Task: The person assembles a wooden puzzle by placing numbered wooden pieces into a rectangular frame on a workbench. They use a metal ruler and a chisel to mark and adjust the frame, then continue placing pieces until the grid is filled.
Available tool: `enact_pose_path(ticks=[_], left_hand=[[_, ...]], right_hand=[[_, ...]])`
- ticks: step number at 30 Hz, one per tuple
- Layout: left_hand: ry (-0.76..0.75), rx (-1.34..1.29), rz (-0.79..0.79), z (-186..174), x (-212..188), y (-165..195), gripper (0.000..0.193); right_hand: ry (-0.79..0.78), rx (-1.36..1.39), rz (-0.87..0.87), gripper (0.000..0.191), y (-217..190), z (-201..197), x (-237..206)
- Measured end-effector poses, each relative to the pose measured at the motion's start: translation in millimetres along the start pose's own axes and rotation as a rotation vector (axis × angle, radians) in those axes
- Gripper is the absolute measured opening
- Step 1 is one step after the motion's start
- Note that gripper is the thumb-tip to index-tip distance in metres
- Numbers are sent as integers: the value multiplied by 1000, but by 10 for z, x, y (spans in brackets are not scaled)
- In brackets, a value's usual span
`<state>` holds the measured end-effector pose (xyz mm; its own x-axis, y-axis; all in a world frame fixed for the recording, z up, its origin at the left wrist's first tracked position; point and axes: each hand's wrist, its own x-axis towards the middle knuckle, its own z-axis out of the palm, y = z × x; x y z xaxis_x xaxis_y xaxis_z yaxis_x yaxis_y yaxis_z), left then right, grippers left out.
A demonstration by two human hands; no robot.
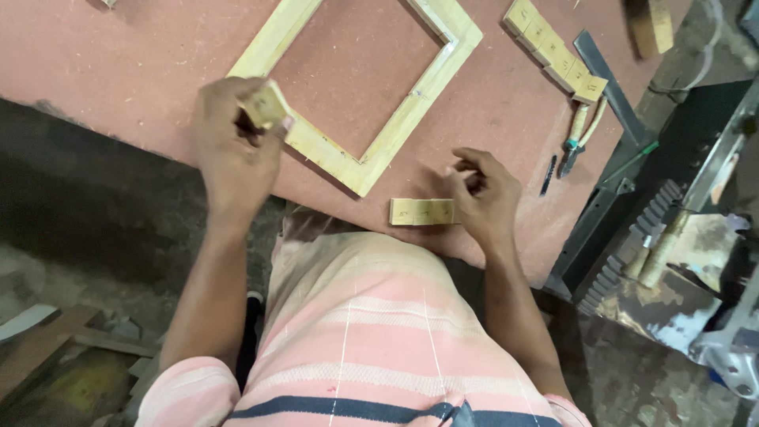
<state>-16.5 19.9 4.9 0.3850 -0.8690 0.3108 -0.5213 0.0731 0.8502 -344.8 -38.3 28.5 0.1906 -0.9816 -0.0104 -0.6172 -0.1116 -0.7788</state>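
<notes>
My left hand is closed around a small pale wooden block, held just over the near-left side of a square wooden frame lying on the reddish-brown bench top. My right hand rests near the bench's front edge with fingers curled; whether it pinches something small I cannot tell. It touches the right end of a short flat wooden piece lying next to the frame's nearest corner.
A row of small wooden blocks lies at the back right, with pliers, a dark metal blade and a thin dark bit beside them. Metal machine parts and a toothed rack stand right of the bench. Scrap wood lies on the floor at left.
</notes>
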Motion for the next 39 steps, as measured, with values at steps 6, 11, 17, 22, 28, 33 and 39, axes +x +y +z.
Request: enact_pose_path(ticks=[6, 11, 17, 22, 28, 33, 39], left_hand=[[-80, -56, -107, 53, -125, 236, 47], [-26, -35, -109, 40, -268, 300, 48], [-186, -42, -92, 183, -124, 287, 49], [-438, 0, 59, 280, 159, 251, 46], [-701, 61, 191, 432, 351, 161, 43], [-891, 137, 262, 585, 563, 113, 40], [-902, 55, 164, 617, 618, 143, 36]], right_hand=[[7, -39, 16, 17, 237, -74, -292], [-23, -14, -92, 11, 161, 30, -429], [-195, -55, -395, 16, -227, 226, -333], [-176, -242, -482, 31, -491, 515, -185], [-86, -466, -389, 30, -523, 675, -151], [-70, -412, -307, 35, -532, 576, -314], [116, -290, -152, 29, -351, 153, -496]])
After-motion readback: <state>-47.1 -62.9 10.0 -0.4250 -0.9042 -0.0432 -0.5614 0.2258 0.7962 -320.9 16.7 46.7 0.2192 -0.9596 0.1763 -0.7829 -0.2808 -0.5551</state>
